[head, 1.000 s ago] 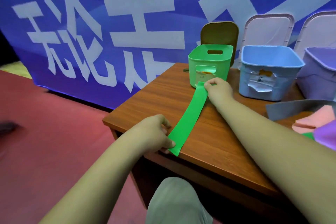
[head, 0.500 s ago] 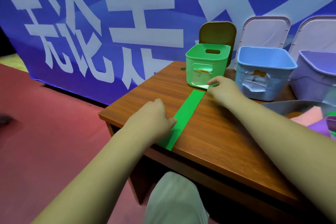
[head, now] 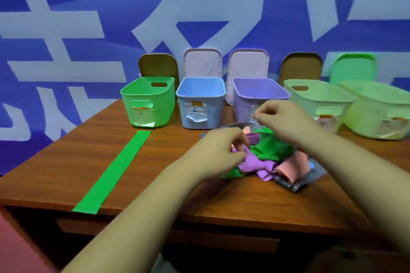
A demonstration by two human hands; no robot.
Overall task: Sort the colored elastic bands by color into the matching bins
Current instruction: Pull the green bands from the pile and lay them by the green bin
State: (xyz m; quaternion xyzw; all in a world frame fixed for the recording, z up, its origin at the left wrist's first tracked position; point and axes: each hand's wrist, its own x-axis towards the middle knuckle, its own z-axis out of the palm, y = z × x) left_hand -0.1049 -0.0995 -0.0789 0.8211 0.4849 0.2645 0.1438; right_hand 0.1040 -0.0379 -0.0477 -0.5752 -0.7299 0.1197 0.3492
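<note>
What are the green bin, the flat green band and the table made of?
Green bin: looks like plastic, smooth with a slight sheen, with a moulded rim and handle slot.
Green band: thin, matte and lying dead flat; probably stretchy rubber or fabric, hard to tell.
Table: brown wood grain, lightly glossy; could be real wood or a wood-look laminate.

A long green band [head: 113,173] lies flat and straight on the table [head: 66,157], running from the front edge toward the green bin [head: 147,104]. A blue bin [head: 200,104], a purple bin [head: 244,107] and two pale green bins [head: 310,99] stand beside it in a row, all open. A purple band [head: 255,163] lies tangled with green, pink and grey ones in a pile [head: 273,150] before them.
</note>
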